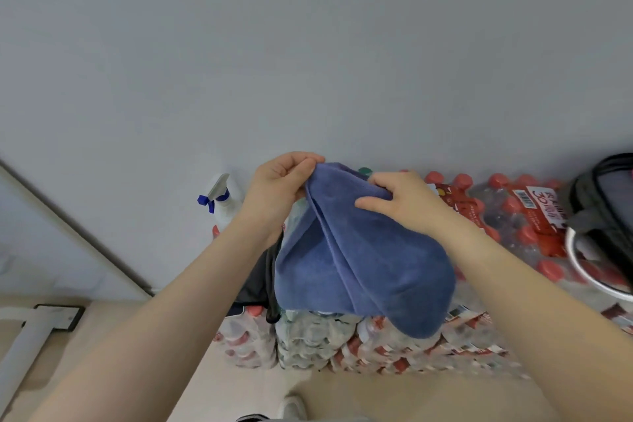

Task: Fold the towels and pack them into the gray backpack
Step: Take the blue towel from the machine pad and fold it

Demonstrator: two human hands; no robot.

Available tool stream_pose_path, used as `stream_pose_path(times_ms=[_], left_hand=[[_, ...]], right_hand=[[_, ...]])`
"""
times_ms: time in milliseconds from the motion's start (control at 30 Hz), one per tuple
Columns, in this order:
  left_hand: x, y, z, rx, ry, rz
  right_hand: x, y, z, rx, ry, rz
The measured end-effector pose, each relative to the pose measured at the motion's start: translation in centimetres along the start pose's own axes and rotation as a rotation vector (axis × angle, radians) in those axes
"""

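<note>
Blue towel point(363, 260), doubled and hanging mid-air at centre, upper edge pinched by left hand point(277, 188) at 11 o'clock and gripped by right hand point(407, 202) at 1 o'clock; folding under way, next likely another fold, then the gray backpack point(606, 202) at 3 o'clock.

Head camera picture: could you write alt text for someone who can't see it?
Two bare hands, left hand and right hand, hold up a blue towel by its top edge against a plain wall, above stacked packs of red-capped bottles. A spray bottle stands at left; a dark bag sits at right.
</note>
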State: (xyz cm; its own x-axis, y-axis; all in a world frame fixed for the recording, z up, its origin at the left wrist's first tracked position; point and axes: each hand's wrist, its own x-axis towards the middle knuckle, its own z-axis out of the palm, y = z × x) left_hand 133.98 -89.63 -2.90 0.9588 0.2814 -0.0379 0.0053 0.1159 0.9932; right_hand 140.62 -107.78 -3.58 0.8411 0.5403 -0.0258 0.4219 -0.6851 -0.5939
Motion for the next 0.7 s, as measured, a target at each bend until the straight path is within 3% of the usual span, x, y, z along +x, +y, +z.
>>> stream_pose_path(times_ms=[200, 400, 533, 633, 700], left_hand=[[-5.7, -0.2, 4.6, -0.202, 0.01, -0.014], [-12.9, -0.5, 8.1, -0.222, 0.067, 0.06], [-17.0, -0.1, 8.7, -0.229, 0.113, 0.131], [-19.0, 0.2, 8.9, -0.217, 0.156, 0.164], [-19.3, -0.5, 8.7, -0.025, 0.266, 0.172]], right_hand=[[-8.3, 5.8, -2.9, -0.354, -0.099, 0.046], [-16.4, 8.9, -4.5, -0.665, -0.127, 0.12], [-21.9, 10.4, -5.5, -0.766, 0.004, 0.19], [-25.0, 10.8, -6.4, -0.807, 0.308, 0.113], [-26.4, 11.0, -7.1, -0.793, 0.455, 0.119]])
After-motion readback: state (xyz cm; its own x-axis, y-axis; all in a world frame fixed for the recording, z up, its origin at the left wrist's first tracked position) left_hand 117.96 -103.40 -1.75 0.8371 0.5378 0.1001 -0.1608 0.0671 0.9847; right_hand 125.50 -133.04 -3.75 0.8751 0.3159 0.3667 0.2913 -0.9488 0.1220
